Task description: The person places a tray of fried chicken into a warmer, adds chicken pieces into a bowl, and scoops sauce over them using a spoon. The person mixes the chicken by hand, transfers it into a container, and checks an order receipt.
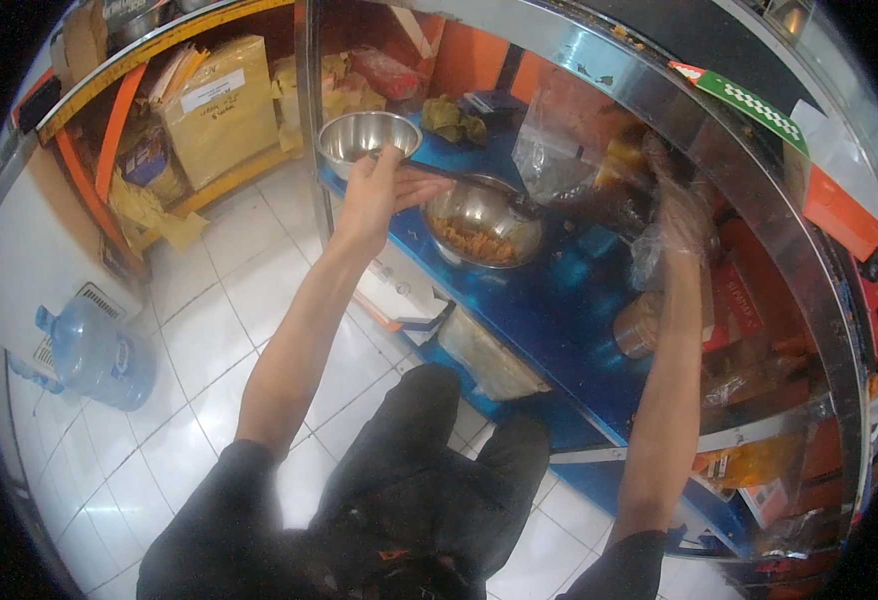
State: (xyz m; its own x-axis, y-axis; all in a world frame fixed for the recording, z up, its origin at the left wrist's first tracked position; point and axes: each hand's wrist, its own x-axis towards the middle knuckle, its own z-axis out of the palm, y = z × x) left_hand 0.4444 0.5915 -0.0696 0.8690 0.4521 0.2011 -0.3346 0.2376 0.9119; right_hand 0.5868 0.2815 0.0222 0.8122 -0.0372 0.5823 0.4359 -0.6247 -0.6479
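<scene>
Between the thumb and fingers of my left hand [387, 190] is the handle of a dark utensil [464, 178], which reaches right across the rim of a steel bowl. Brownish crumbly food [474, 240] lies in that steel bowl [514, 232]. A second, smaller steel bowl [339, 140] stands just behind my left hand. Farther right, my right hand [681, 215] reaches among clear plastic, which seems to cover it. Its fingers are blurred and partly hidden beside a clear plastic bag [549, 155] and dark contents.
The blue shelf [559, 320] has a metal front edge. A round container [636, 328] and a red box [734, 300] stand near my right forearm. Greenish cloth [452, 120] lies behind the bowls. A blue water jug [104, 360] stands on the tiled floor at left.
</scene>
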